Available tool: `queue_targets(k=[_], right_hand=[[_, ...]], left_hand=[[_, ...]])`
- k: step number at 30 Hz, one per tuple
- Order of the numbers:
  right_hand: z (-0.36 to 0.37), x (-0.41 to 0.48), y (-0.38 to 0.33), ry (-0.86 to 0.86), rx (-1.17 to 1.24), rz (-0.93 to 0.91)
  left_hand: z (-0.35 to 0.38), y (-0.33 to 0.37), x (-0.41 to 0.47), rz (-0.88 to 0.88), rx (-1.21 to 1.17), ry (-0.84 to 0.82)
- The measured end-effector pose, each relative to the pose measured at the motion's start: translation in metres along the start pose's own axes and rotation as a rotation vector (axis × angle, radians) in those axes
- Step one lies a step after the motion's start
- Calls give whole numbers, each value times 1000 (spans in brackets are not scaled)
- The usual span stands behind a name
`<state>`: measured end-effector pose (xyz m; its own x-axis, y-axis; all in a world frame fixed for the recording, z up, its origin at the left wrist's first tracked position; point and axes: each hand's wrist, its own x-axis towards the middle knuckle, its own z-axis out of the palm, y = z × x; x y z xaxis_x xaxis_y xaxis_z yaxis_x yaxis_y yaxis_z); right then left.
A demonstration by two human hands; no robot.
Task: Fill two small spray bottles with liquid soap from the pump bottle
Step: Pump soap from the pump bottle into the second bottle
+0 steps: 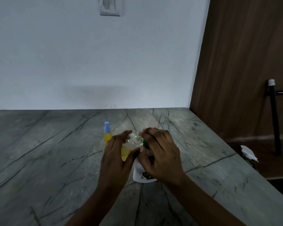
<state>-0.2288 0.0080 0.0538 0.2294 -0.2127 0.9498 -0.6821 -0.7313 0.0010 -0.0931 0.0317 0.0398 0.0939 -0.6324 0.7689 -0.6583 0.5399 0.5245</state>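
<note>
My left hand (116, 152) grips a small clear spray bottle (129, 147), tilted to the right, partly filled with yellow soap; its threaded neck is uncapped. My right hand (160, 152) lies over the green pump head (145, 143) of the white pump bottle (141, 174), fingers curled round it, with the nozzle at the small bottle's mouth. A second small spray bottle (107, 133), full of yellow liquid and closed with a blue cap, stands upright behind my left hand.
Everything stands on a grey veined stone counter (55, 160) against a white wall. The counter's right edge runs diagonally past a brown wooden panel (243, 62). A black bar and white crumpled paper (249, 153) lie beyond that edge.
</note>
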Motion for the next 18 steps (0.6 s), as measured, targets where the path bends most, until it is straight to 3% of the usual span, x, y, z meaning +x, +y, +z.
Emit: queue_targets(k=[18], right_hand=[[0, 1, 4, 11, 32, -26]], left_hand=[[2, -2, 3, -7, -35, -1]])
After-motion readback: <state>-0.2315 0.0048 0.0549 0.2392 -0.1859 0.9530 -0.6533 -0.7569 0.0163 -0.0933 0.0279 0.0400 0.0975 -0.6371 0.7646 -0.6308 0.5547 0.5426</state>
